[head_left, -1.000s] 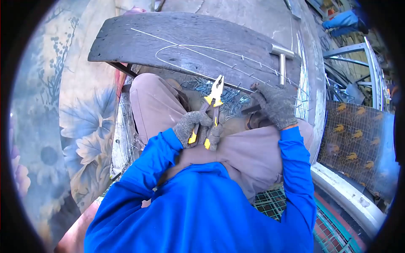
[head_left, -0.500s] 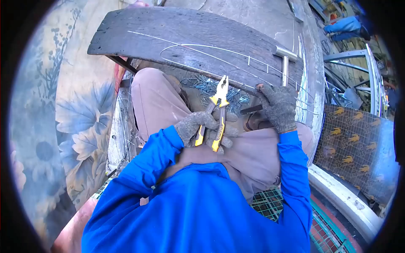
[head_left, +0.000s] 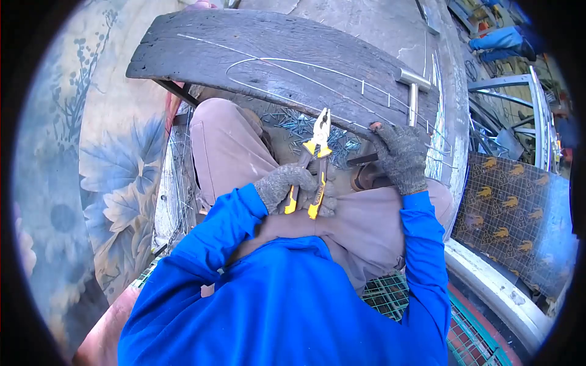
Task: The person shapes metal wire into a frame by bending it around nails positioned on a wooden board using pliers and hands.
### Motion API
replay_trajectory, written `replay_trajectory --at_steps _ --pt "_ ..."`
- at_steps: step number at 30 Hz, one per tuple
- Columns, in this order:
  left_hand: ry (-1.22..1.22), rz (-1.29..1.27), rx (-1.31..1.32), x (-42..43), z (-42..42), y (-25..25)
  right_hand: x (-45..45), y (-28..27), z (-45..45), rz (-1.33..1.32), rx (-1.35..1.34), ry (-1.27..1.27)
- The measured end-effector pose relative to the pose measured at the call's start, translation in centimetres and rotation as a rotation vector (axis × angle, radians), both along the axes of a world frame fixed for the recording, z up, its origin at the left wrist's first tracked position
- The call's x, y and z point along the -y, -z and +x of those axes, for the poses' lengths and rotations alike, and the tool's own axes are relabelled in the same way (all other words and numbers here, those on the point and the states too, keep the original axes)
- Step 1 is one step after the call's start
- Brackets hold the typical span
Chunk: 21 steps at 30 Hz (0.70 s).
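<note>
My left hand [head_left: 284, 186], in a grey knit glove, is closed around the handles of combination pliers [head_left: 321, 131] with yellow and black grips. Their jaws point up and away from me, slightly parted. My right hand [head_left: 403, 160], also gloved, is closed at the near edge of a dark wooden board [head_left: 183, 52], around a bent wire [head_left: 287, 70]. This wire has a rounded loop at its left end and short crosspieces; part of it is hidden behind my fingers. Just beyond my right hand, a metal hammer [head_left: 413, 91] lies on the board.
Many short cut pieces or nails [head_left: 296, 125] lie scattered on the ground below the board. Long thin wires [head_left: 436, 110] lie at its right end. A patterned sheet [head_left: 506, 213] and a metal frame [head_left: 537, 116] are on the right. Another person's blue-clothed legs [head_left: 497, 43] show at upper right.
The bent wire has shifted slightly left and away across the board. My right hand has turned a little, and the pliers have barely moved in my left hand.
</note>
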<state>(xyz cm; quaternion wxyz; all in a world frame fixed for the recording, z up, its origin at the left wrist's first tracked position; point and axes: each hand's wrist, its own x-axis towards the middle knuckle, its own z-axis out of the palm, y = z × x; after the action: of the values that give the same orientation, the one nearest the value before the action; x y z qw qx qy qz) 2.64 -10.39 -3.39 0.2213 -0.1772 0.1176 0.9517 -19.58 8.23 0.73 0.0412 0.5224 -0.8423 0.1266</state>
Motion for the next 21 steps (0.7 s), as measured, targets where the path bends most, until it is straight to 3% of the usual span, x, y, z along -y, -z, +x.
replay_trajectory --at_steps 2,3,4,6,7,9,10,13,17,19,21 --pt "0.001 0.090 -0.008 0.2 0.4 2.4 0.1 -0.3 0.1 0.016 0.012 0.023" --pt "-0.076 0.075 0.008 0.1 -0.1 -1.3 0.1 -0.6 0.1 0.025 0.005 0.010" --pt "-0.073 0.076 0.008 0.4 -0.1 -1.8 0.1 -0.8 0.1 0.035 -0.002 -0.003" --pt "0.068 -0.175 0.011 0.8 -0.1 -2.0 0.2 -0.6 0.1 -0.017 -0.014 -0.020" --pt "0.072 -0.174 0.007 0.6 -0.3 -1.8 0.1 -0.4 0.1 -0.069 -0.025 -0.040" --pt "-0.088 0.161 -0.024 -0.3 -0.5 -1.0 -0.2 0.5 0.0 -0.040 0.043 0.027" --pt "-0.086 0.161 -0.024 -0.4 -0.6 -0.8 -0.2 0.8 -0.1 -0.015 0.112 0.089" --pt "-0.092 0.101 -0.108 -0.4 -0.9 -0.6 -0.1 0.9 -0.1 0.066 0.098 0.134" --pt "-0.138 0.063 -0.004 -0.8 -1.0 -0.8 -0.3 0.7 -0.3 0.038 0.059 0.097" --pt "-0.144 0.063 -0.014 -1.0 -0.9 -0.6 0.0 -0.1 -0.1 0.162 0.059 0.143" --pt "-0.140 -0.078 0.054 -1.2 -0.9 -0.7 -0.3 0.1 -0.1 0.159 0.053 0.145"
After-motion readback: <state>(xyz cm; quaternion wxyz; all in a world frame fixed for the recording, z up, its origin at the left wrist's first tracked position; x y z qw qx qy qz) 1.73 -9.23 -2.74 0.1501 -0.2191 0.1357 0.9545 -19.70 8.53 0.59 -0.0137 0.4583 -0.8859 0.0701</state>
